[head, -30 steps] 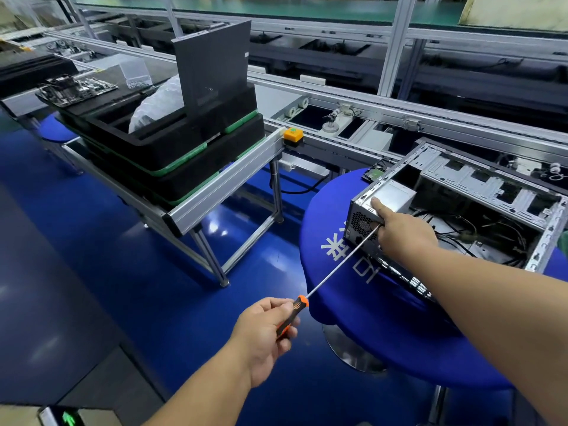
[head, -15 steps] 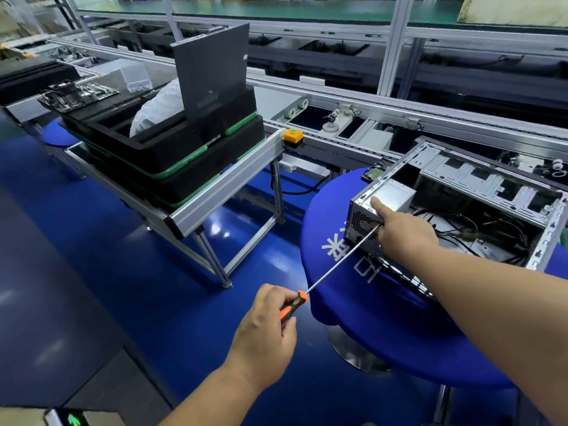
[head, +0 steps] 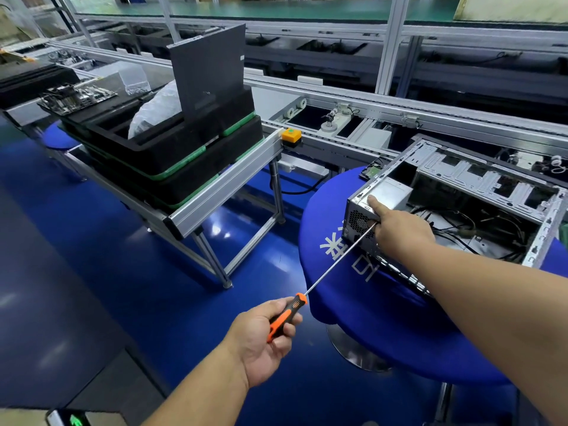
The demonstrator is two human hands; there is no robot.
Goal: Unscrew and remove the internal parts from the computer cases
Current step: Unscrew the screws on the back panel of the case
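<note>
An open grey computer case (head: 479, 179) lies on a round blue-covered table (head: 368, 318) at the right. A silver power supply (head: 390, 193) sits in its near left corner, with loose black cables (head: 479, 229) behind it. My left hand (head: 264, 336) grips the orange and black handle of a long screwdriver (head: 335, 265). Its thin shaft runs up and right to the case's rear panel. My right hand (head: 399, 232) is at that corner, forefinger stretched onto the power supply's top edge, the other fingers curled beside the shaft's tip, which they hide.
Stacked black foam trays (head: 159, 155) with a white bag and an upright dark panel (head: 209, 75) rest on an aluminium stand at left. A motherboard (head: 76, 96) lies further left. A conveyor line with a yellow button box (head: 291, 136) runs behind. The floor is blue.
My left hand has rolled on the screwdriver handle, knuckles up half a second ago and palm more open now. The right hand and the case have stayed put.
</note>
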